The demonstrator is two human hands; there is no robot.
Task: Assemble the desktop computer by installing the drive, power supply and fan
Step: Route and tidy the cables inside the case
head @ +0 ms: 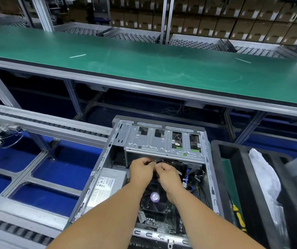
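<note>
Left hand (140,170): fingers curled, pinching something small, unidentifiable.
Right hand (167,174): likewise pinching; item hidden.
Fan (154,201): partly covered by wrists inside case (97,178).

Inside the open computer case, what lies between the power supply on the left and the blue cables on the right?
In the head view, both hands meet there, pinching something small, with the black fan nearer the camera, between the power supply and blue cables.

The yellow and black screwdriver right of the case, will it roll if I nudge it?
Probably a little: the screwdriver looks round-handled and lies flat on the green mat. It seems stiff and light, with a thin shaft. The foam tray beside it would likely stop it.
</note>
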